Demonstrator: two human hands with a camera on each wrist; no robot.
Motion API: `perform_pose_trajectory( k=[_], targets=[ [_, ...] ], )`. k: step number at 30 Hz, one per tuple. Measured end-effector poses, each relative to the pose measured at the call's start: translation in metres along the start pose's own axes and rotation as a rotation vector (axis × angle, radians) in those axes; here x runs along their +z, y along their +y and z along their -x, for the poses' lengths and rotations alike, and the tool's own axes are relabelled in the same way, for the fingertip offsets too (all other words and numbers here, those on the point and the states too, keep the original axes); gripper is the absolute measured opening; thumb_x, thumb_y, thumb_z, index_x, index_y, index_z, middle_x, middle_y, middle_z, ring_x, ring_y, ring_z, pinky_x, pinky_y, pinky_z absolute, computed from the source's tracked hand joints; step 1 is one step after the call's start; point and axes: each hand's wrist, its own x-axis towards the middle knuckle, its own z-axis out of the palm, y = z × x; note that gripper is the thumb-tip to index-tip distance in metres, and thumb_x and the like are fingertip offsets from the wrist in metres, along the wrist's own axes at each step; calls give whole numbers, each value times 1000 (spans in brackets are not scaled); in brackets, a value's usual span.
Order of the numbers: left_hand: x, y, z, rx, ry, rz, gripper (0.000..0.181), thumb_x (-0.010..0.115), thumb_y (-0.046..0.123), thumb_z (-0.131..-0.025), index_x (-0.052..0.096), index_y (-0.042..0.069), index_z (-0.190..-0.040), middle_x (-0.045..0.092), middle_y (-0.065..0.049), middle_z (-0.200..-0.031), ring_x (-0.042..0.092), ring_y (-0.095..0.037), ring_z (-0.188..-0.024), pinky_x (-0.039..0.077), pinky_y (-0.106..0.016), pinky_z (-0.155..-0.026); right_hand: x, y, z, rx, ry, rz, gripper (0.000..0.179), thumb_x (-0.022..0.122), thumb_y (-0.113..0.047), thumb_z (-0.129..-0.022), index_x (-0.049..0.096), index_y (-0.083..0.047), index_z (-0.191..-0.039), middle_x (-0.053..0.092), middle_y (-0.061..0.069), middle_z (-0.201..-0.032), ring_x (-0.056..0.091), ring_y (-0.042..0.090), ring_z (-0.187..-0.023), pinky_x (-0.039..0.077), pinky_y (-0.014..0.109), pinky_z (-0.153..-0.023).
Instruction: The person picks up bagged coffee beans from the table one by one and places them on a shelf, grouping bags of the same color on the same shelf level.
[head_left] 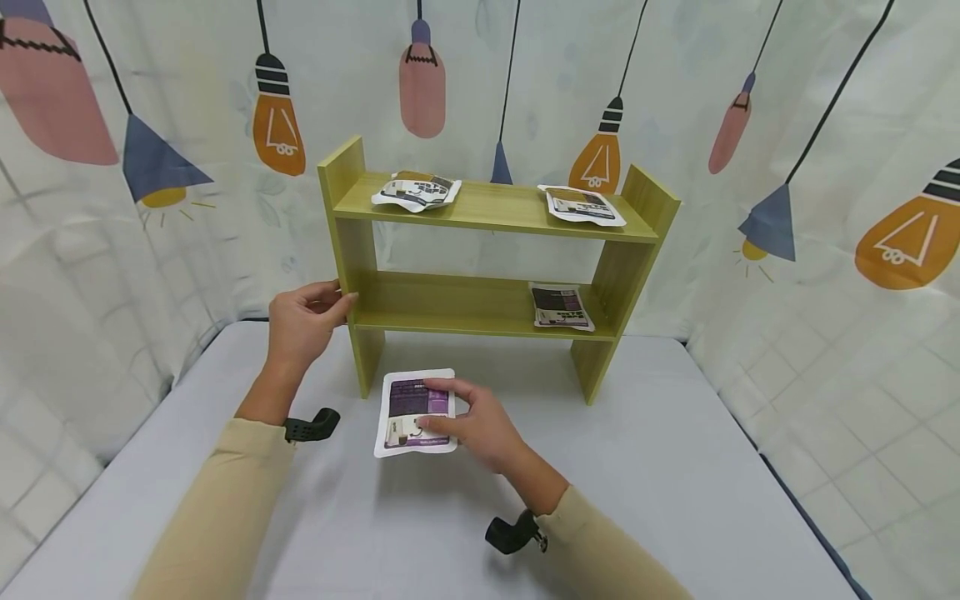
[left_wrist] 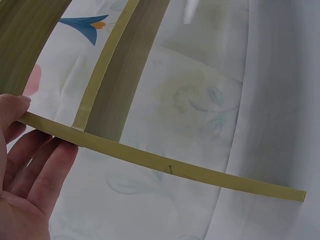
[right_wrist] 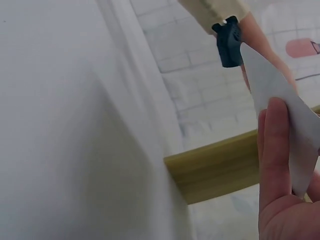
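Note:
My left hand (head_left: 300,325) grips the left side panel (head_left: 347,233) of a yellow-green two-tier wooden shelf (head_left: 450,321). In the left wrist view, the thumb and fingers (left_wrist: 52,172) pinch the edge of that panel (left_wrist: 150,159). A flat white-edged pouch (head_left: 401,429) with a purple and white print is held by my right hand (head_left: 487,429), in front of the shelf and above the table. The right wrist view has the pouch's plain pale back (right_wrist: 265,75), with fingers (right_wrist: 276,145) behind it and the thumb mostly hidden.
On the top board lie two pouches, one at the left (head_left: 416,192) and one at the right (head_left: 581,206). Another purple-printed pouch (head_left: 561,307) lies at the right of the lower board. A white-covered table (head_left: 637,500) carries the shelf, and a patterned curtain (head_left: 465,83) hangs behind.

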Motion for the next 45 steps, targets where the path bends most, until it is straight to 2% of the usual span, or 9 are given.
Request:
perform_pose_trajectory(
  k=[22, 32, 39, 45],
  targets=[
    [1, -1, 0, 16, 9, -16, 44, 76, 31, -93, 71, 6, -130, 75, -23, -116, 66, 8, -82, 57, -11, -70, -4, -31, -20, -66, -17, -96, 62, 82, 0, -83, 66, -23, -139, 61, 15, -127, 75, 24, -91, 65, 41, -79],
    [1, 0, 0, 26, 11, -9, 44, 77, 30, -93, 71, 6, -129, 75, -23, -115, 65, 10, -80, 57, -10, -69, -6, -40, -26, -68, -5, -159, 59, 80, 1, -86, 66, -21, -139, 61, 14, -129, 72, 24, -98, 64, 41, -82],
    [0, 1, 1, 18, 7, -22, 45, 76, 32, -94, 71, 6, -129, 75, -23, -116, 67, 8, -82, 57, -10, -71, -7, -43, -32, -73, 0, -198, 58, 78, 2, -87, 65, -20, -140, 58, 14, -131, 72, 27, -99, 64, 45, -79],
    [1, 2, 0, 28, 14, -4, 43, 76, 28, -93, 72, 4, -128, 75, -24, -112, 65, 13, -78, 56, -9, -69, -6, -45, -39, -62, 16, -206, 56, 78, 1, -87, 67, -19, -138, 58, 14, -129, 72, 26, -99, 65, 45, -79]
  ],
)
